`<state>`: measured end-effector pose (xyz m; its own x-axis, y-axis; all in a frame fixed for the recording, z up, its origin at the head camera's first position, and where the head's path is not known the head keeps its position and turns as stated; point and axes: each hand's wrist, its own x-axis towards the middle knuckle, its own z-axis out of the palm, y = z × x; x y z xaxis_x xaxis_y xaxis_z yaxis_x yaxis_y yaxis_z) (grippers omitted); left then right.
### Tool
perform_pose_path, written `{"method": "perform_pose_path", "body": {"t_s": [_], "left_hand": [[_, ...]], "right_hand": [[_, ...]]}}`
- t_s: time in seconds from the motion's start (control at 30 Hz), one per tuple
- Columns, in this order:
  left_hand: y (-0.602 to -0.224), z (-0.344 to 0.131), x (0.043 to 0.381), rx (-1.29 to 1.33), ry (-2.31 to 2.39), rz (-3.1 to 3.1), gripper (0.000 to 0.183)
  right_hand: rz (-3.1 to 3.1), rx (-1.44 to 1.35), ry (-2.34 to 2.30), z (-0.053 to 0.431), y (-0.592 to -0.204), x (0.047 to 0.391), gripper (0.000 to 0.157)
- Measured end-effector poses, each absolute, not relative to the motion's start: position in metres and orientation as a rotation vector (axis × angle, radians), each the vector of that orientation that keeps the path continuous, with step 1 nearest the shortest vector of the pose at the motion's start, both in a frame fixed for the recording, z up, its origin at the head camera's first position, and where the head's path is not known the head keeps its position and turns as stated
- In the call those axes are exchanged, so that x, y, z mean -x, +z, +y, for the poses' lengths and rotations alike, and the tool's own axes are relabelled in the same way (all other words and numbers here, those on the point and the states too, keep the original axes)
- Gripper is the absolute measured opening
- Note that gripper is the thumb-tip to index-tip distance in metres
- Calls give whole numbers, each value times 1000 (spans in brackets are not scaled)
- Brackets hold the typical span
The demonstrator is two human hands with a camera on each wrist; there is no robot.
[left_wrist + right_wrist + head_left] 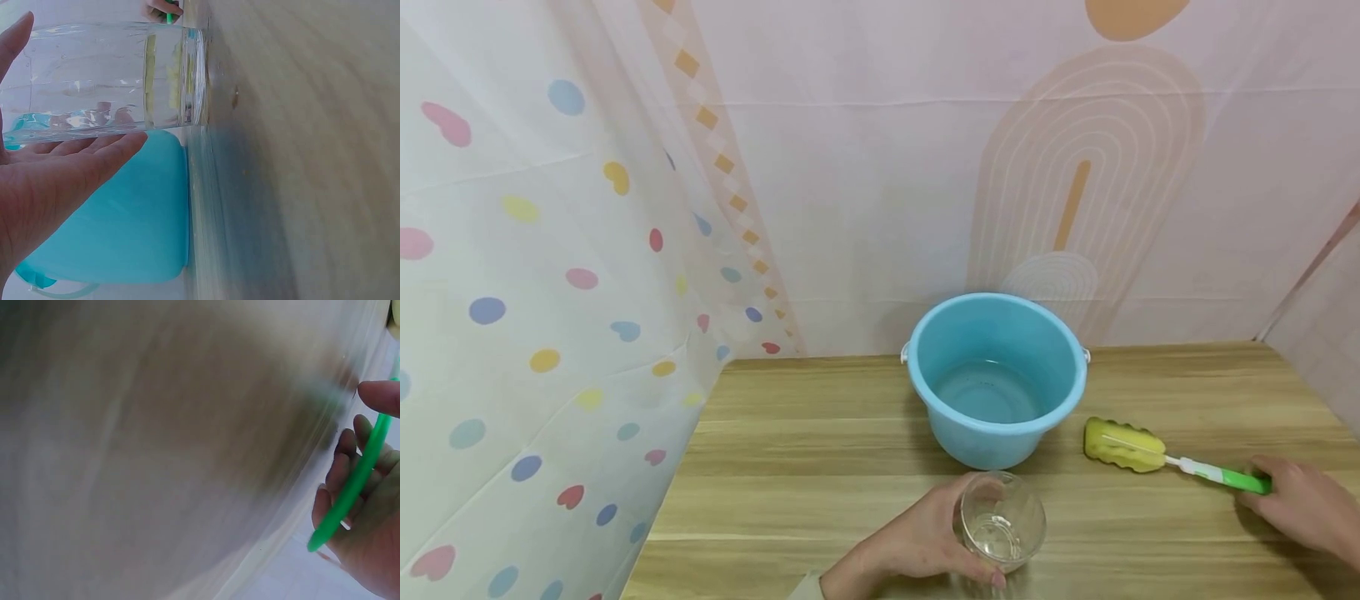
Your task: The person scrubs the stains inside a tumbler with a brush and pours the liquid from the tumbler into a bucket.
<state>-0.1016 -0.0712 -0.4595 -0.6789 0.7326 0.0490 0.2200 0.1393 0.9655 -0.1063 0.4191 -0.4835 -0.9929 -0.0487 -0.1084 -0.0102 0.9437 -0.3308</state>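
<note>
A clear glass is held by the left hand at the lower middle of the frame. Its side is clamped between the thumb and the fingers, with the thumb put on the near side. The mouth of the glass is turned up, but whether its bottom is set on the wooden table cannot be told. A sponge brush is held by the right hand at the lower right. Its green handle is pinched by the thumb and fingers, and its yellow sponge end is pointed to the left. A blue bucket is seen just behind the glass, a bit right of the middle, and a white handle end is fixed on its left side. The left of the frame is filled by a white cloth that is covered in bright dots and hearts. A pale pink cloth is hung across the back.
</note>
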Motion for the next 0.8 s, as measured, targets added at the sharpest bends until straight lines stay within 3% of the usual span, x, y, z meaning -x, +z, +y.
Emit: {"method": "perform_pose_path", "body": {"t_s": [0.27,0.8], "left_hand": [[-458,-71,101,-893,1554,1986,85],[-458,-72,101,-881,1555,1972,84]], "right_hand": [[2976,95,-563,421,-482,107,19],[3055,139,-570,417,-465,112,31]]}}
